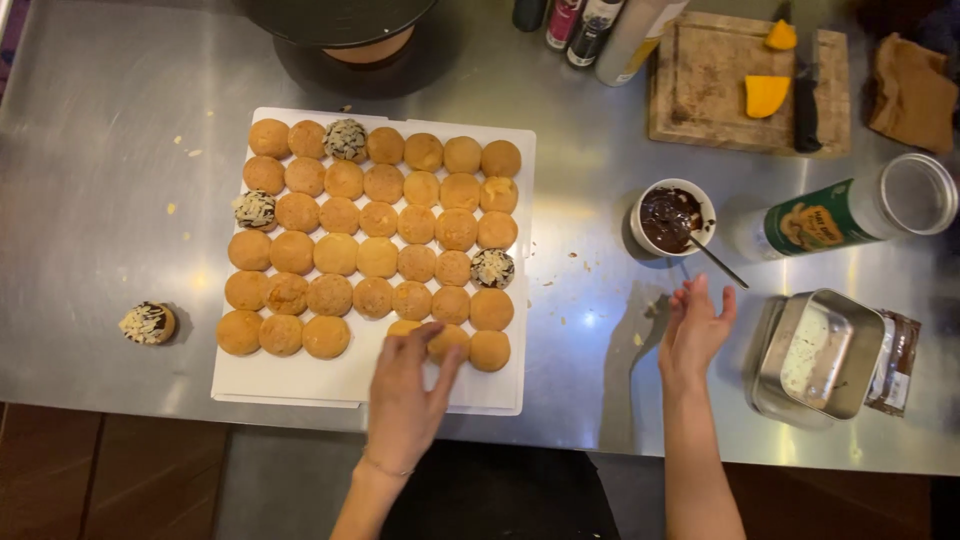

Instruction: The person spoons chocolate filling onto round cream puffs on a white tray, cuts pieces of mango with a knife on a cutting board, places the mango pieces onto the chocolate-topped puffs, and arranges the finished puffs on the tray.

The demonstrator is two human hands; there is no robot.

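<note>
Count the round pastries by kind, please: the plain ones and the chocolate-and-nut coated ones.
Plain pastries: 38 visible, one partly under the left hand
Coated pastries: 4, three on the white board, one on the steel table
Total: 42

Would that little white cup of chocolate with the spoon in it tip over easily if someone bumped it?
Possibly. The white cup looks small and light, and the spoon leans out over its rim, so a knock there might lever it. It stands on smooth steel table, so it would probably slide first.
</note>
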